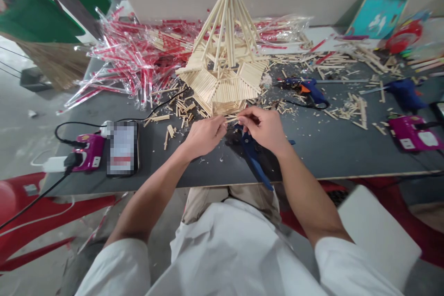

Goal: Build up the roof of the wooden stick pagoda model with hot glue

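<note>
Between my two hands a thin pale wooden stick (231, 120) runs level, just in front of a model built of such sticks. My left hand (207, 134) has its fingers closed on the stick's left end. At the other end, my right hand (261, 126) pinches it between thumb and fingertips. The stick model (225, 69) stands behind them, with slatted panels below and a pointed, open frame on top. Under my right hand lies a blue-handled cutting tool (255, 159), its upper part partly hidden by that hand.
A phone (122, 148) and a purple power adapter (90, 151) lie at left. Red-and-clear plastic wrappers (142, 55) heap behind. A blue glue gun (308, 89) rests at right among stick offcuts, before another purple adapter (412, 133). Cords cross the table's left side.
</note>
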Motion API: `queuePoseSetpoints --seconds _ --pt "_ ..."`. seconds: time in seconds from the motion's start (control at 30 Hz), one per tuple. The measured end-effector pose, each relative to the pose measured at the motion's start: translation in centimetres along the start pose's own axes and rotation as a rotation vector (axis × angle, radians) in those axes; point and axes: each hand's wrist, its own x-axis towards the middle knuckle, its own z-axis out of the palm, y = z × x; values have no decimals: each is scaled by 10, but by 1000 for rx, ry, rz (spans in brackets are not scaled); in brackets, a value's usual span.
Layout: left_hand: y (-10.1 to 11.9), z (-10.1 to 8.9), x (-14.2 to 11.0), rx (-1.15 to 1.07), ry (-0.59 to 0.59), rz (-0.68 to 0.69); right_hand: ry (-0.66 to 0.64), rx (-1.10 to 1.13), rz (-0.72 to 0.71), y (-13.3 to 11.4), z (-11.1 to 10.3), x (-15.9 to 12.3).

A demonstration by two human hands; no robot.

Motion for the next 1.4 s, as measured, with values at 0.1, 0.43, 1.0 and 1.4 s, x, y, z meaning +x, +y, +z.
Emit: queuePoseSetpoints --seconds 0.1,0.43,1.0,1.4 --pt "-3 2 -1 24 9 67 19 -15 26 -1 -3 -1" --pt "-10 -2 -2 22 0 115 74 -39 79 3 -17 -2" --pt "-6 1 -6 18 58 121 -385 -1109 187 -44 -14 -92" --pt "-7 5 -7 78 73 70 -281 -439 395 -52 -38 -87"
